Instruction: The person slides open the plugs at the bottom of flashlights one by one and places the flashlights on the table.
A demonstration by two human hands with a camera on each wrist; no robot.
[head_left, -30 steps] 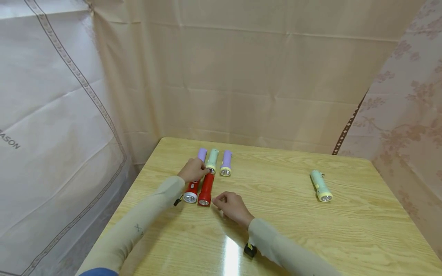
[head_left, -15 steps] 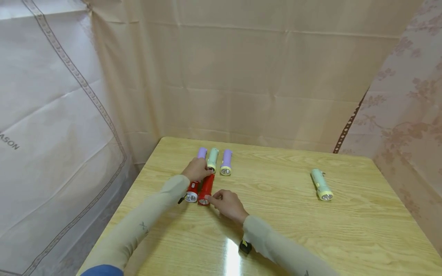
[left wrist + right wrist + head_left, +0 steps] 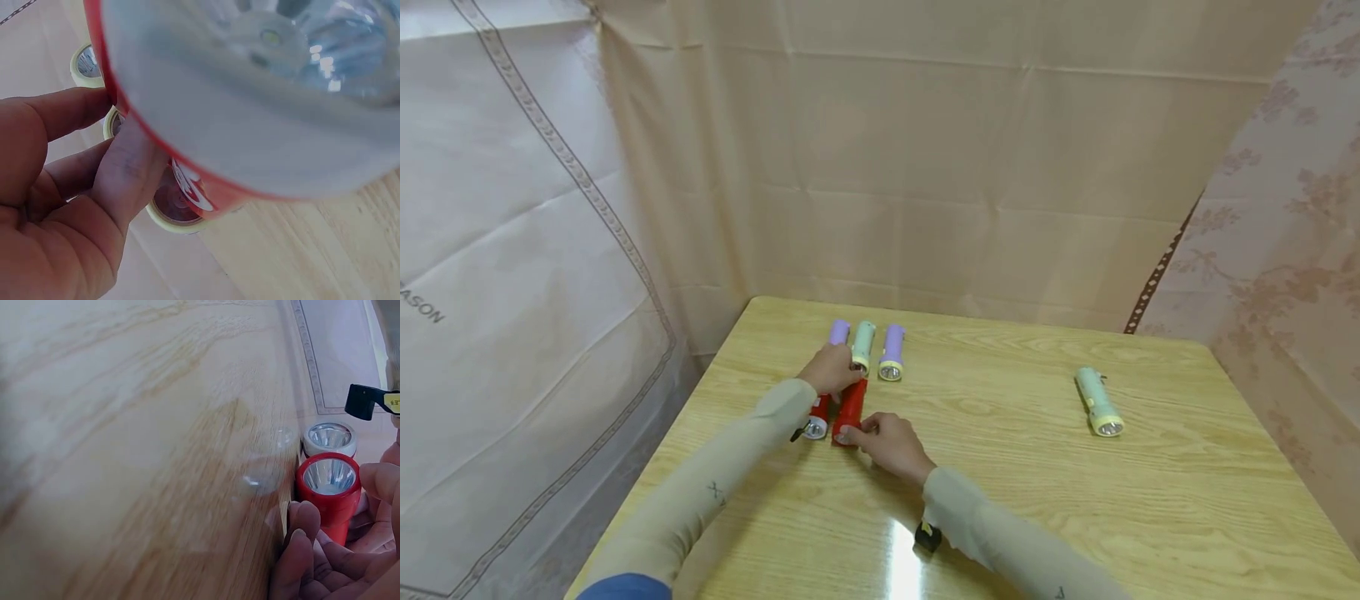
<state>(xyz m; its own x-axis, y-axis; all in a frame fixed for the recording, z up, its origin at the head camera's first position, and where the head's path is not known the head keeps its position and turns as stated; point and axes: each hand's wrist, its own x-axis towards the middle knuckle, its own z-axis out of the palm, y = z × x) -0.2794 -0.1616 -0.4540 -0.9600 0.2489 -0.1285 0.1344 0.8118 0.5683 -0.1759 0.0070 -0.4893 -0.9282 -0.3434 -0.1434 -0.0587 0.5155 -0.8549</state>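
Both hands are at an all-red flashlight point(image 3: 851, 407) lying on the wooden table. My left hand point(image 3: 830, 369) pinches its far end; my right hand point(image 3: 892, 445) grips its lens end, thumb on one side and fingers on the other in the right wrist view. Close beside it on the left lies a red flashlight with a white head point(image 3: 816, 427), partly under my left hand and large in the left wrist view. Just beyond stand in a row a purple flashlight point(image 3: 839, 332), a mint one point(image 3: 863, 343) and another purple one point(image 3: 892, 350), all lying down.
Another mint flashlight point(image 3: 1099, 402) lies far to the right on the table point(image 3: 1000, 500). A beige cloth hangs behind the table's back edge, with patterned cloths at both sides. A black wrist-worn piece point(image 3: 928, 536) hangs under the right sleeve.
My right hand has moved left from beside the all-red flashlight and taken hold of its lens end. My left hand has shifted slightly right onto its far end.
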